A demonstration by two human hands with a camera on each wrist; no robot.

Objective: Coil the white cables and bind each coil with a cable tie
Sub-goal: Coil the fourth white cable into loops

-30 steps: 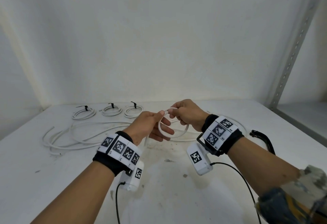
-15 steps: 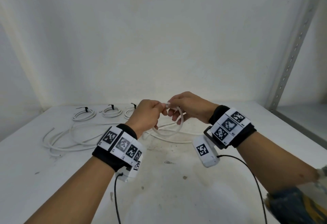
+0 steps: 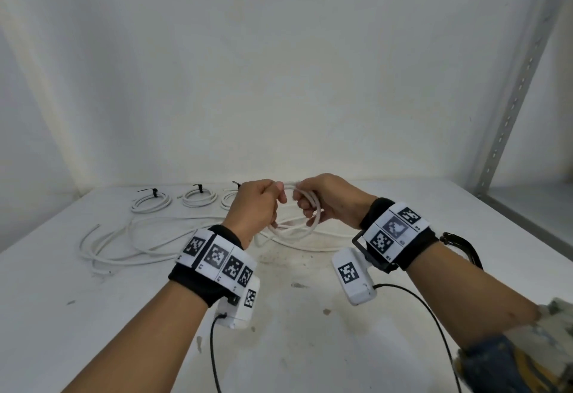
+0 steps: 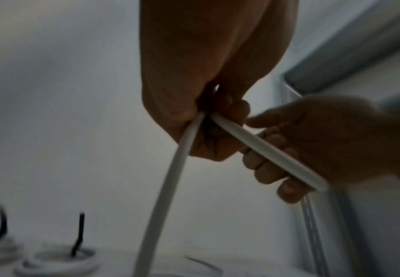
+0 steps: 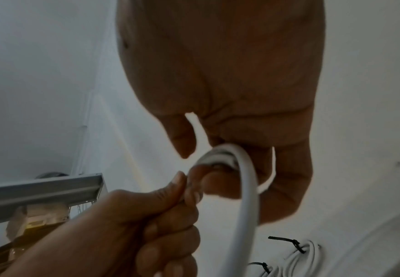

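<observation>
Head view: left hand [image 3: 259, 205] and right hand [image 3: 327, 199] raised above the white table [image 3: 93, 315], both gripping one white cable [image 3: 313, 211] looped between them. Three bound coils [image 3: 152, 202] at the back; loose cables [image 3: 130, 242] left.

Left wrist: fingers [image 4: 218, 142] pinch the cable.

Right wrist: fingers [image 5: 286, 178] curl round the loop.

White table [image 3: 93, 315]: 3 tied coils [image 3: 152, 202], loose cables [image 3: 124, 247].
</observation>
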